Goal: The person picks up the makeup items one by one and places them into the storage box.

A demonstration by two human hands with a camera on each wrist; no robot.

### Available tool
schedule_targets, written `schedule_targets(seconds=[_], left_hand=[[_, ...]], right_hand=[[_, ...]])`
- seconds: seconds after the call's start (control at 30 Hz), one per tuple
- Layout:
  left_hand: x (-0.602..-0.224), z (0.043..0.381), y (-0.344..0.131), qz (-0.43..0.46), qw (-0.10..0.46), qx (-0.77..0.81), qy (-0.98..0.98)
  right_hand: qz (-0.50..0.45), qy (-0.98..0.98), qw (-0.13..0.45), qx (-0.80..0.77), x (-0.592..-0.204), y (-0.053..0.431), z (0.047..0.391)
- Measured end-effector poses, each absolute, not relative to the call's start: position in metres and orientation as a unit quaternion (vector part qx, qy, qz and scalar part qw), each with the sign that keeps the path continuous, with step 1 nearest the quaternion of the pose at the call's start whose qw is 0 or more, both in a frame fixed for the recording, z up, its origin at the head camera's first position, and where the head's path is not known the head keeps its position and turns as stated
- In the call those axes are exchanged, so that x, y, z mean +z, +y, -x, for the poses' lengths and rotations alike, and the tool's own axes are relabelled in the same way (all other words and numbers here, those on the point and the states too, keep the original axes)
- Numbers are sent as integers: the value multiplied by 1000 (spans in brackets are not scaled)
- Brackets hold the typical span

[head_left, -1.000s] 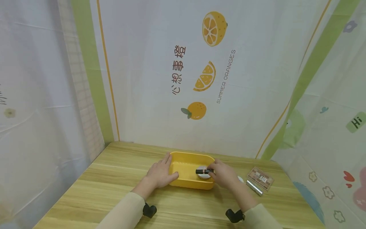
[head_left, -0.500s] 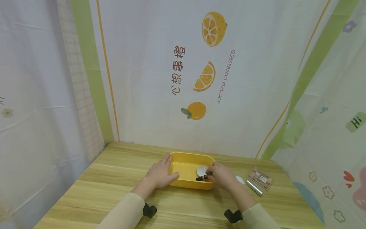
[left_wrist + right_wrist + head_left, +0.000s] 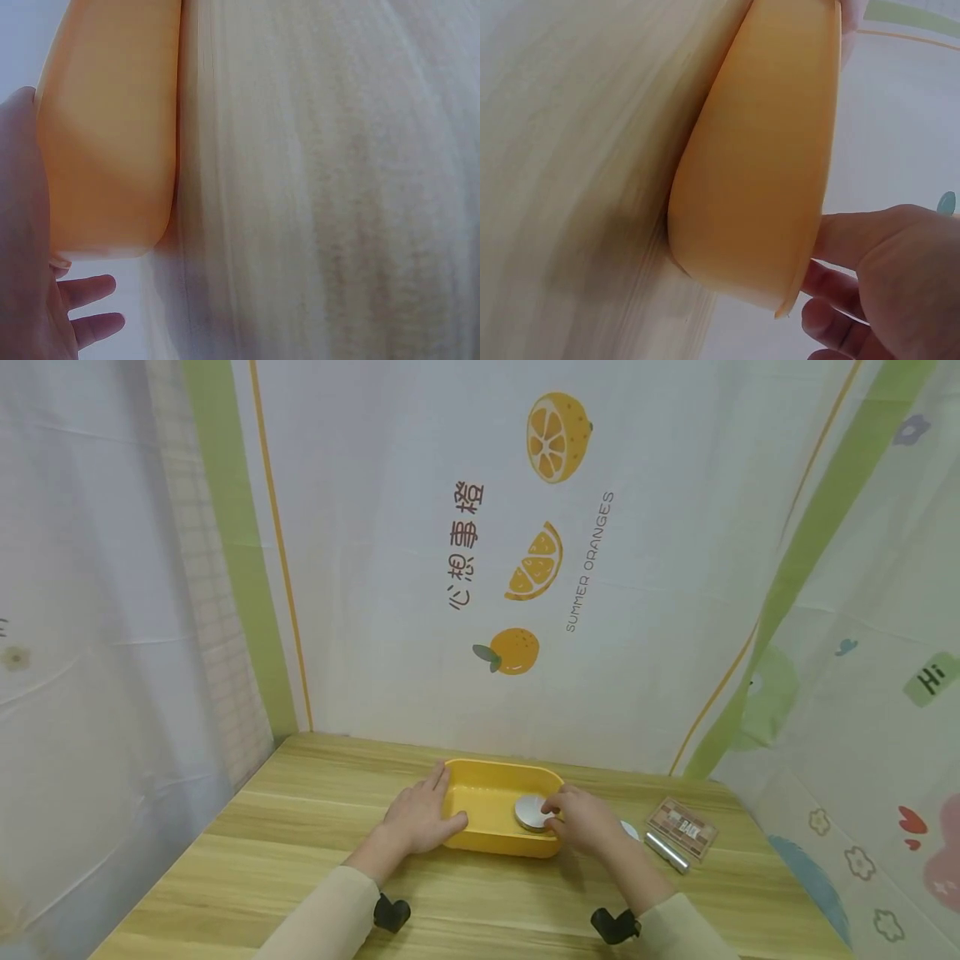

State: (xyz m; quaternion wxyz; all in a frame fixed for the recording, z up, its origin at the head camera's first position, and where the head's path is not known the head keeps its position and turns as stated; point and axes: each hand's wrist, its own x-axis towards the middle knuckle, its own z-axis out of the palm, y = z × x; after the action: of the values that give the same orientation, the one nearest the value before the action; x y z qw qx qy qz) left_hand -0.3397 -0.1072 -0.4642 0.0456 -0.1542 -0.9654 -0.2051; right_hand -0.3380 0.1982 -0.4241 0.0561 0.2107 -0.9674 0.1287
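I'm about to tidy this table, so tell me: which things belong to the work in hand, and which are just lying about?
Seemingly in use:
yellow tray, left hand at its rim
silver disc inside it, near the right hand

Apparently just lying about:
patterned palette
silver tube
partly hidden white round thing

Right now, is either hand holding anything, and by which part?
The left hand rests on the left end of the yellow box, without a clear grip. The right hand reaches over the round case inside; whether it's held, I can't tell.
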Motion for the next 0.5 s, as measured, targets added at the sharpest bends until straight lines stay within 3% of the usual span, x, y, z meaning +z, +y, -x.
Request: schedule_targets(seconds=[0.5], left_hand=[[-464,340,-108,153,41,-206,-966]], right_hand=[[-162,-967,81,178,-417,230,343]])
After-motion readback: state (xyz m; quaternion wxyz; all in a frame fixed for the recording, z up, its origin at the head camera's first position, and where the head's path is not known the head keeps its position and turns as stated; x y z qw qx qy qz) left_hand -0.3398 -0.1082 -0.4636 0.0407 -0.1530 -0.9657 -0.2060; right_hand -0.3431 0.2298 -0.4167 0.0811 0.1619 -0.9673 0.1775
